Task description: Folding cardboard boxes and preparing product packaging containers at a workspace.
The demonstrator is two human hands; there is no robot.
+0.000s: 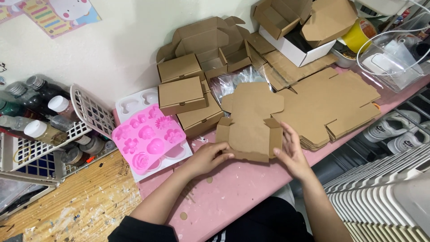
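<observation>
My left hand (207,157) and right hand (290,152) reach forward, fingers gripping one half-folded cardboard box (251,134). Three closed boxes (181,95) sit behind, beside one pink mould (148,139).

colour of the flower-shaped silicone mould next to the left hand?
Pink, clearest in the head view: the flower-patterned silicone mould lies on a white one.

silicone mould (148,139) left of half-folded box (251,130).

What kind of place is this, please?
Probably a small home craft and packing corner: a stack of flat brown cardboard box blanks, a pink silicone flower mould, and small closed brown cardboard boxes.
</observation>
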